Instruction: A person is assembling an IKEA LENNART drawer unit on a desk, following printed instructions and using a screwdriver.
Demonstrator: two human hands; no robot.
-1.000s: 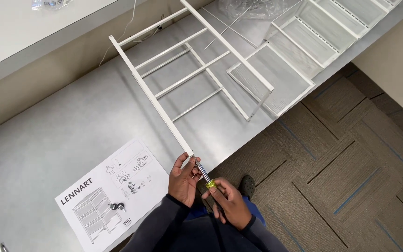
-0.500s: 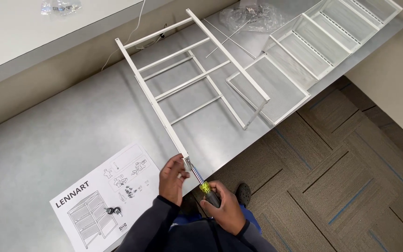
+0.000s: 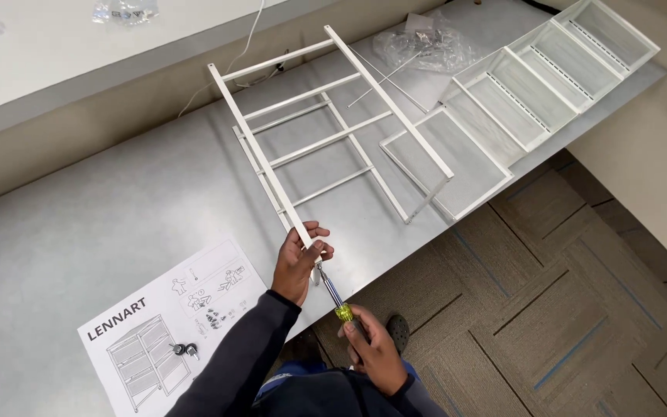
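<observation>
Fingers [image 3: 312,236] of the left hand [image 3: 299,262] are being clenched on the white frame [image 3: 260,158] end while the screwdriver [image 3: 333,297], gripped by the right hand [image 3: 372,351], is best being kept in line with the rail.

Instruction sheet [image 3: 171,324], mesh drawers [image 3: 534,85], plastic bag [image 3: 426,46]

There are two white metal ladder frames [image 3: 326,131], four white mesh trays [image 3: 519,100], one screwdriver [image 3: 333,297], one paper with pictures [image 3: 167,324], three clear plastic bags [image 3: 426,46] and two small black wheels [image 3: 185,350].
</observation>
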